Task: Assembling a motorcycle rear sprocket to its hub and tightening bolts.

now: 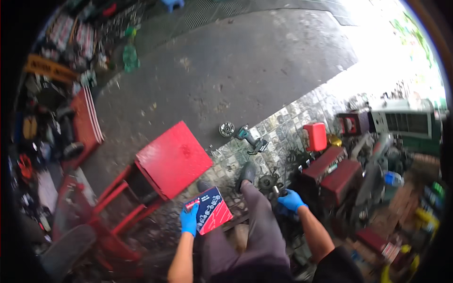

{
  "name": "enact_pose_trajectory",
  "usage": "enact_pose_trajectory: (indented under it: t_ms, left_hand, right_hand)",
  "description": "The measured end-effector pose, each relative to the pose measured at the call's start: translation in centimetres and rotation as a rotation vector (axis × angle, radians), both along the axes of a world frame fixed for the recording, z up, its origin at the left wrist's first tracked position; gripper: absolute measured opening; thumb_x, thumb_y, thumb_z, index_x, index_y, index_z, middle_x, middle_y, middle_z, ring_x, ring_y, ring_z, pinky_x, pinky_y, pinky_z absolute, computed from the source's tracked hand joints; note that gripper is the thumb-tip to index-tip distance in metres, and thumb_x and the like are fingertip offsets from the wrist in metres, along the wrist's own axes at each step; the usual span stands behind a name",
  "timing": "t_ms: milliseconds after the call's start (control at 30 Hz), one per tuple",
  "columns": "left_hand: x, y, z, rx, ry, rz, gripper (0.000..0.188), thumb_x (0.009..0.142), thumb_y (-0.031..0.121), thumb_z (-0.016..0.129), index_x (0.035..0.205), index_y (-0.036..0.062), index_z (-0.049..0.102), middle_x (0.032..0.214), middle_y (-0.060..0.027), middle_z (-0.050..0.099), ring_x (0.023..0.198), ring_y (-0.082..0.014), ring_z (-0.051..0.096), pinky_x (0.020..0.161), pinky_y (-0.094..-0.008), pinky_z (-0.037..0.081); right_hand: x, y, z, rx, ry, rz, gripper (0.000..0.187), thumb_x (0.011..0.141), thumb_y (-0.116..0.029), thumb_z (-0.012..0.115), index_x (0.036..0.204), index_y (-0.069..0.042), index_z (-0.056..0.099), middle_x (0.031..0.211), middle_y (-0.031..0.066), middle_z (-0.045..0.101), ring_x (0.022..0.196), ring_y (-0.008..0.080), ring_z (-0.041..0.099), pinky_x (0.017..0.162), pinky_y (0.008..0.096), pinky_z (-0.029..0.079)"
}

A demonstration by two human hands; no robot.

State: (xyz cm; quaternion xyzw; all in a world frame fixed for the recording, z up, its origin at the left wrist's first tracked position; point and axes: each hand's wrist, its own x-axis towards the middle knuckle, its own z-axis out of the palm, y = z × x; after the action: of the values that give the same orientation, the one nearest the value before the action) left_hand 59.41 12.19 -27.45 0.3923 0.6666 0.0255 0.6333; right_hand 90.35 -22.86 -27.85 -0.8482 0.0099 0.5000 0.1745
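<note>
My left hand [189, 220], in a blue glove, grips the left edge of a flat dark blue and red box [214, 210] printed with drawings of motorcycles. The box is tilted above my left thigh. Lower right of centre, my right hand [292, 201], gloved in blue too, is closed around a small dark part with a silver cylindrical end [276, 189]; its full shape is hidden. Just beyond that lies a dark round gear-like part [268, 181] on the tiled floor, near my right shoe [247, 173].
A cordless impact driver [250, 137] and a round metal part [227, 129] lie on the floor ahead. On my left stands a red metal cabinet [175, 158]. To the right are dark red toolboxes [325, 165] and a red stool [315, 136]. Clutter lines both sides.
</note>
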Motion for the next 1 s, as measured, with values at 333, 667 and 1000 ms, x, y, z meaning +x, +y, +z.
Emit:
enact_pose_trajectory:
  t_ms: [333,667,1000]
  left_hand:
    - [13.6,-5.0,-38.6,0.033,0.116,-0.170,0.025,0.082,0.016,0.081,0.098,-0.0006,0.073,0.089,-0.0066,0.075,0.071,-0.0109,0.064,0.069,-0.0262,0.054]
    - [20.8,-9.3,-50.5,-0.028,-0.026,-0.092,0.022,0.082,0.011,0.081,0.099,-0.0005,0.073,0.089,-0.0062,0.075,0.071,-0.0089,0.065,0.066,-0.0229,0.054]
    - [28.5,-4.6,-52.1,-0.016,-0.221,-0.250,0.024,0.083,0.014,0.080,0.101,0.0017,0.071,0.091,-0.0050,0.075,0.073,-0.0104,0.065,0.068,-0.0248,0.054]
  right_hand:
    - [7.8,13.9,-44.4,0.367,0.122,-0.162,0.019,0.080,-0.012,0.060,0.095,-0.004,0.067,0.076,0.0037,0.062,0.067,0.0133,0.049,0.062,0.0287,0.045]
    - [16.0,13.4,-52.8,0.626,-0.221,-0.109,0.004,0.079,-0.007,0.064,0.081,-0.005,0.062,0.070,0.0001,0.058,0.061,0.0125,0.049,0.061,0.0267,0.046]
    - [29.3,10.7,-50.3,0.304,-0.359,0.562,0.020,0.072,-0.021,0.068,0.083,-0.004,0.067,0.071,0.0113,0.067,0.056,0.0265,0.055,0.061,0.0374,0.050]
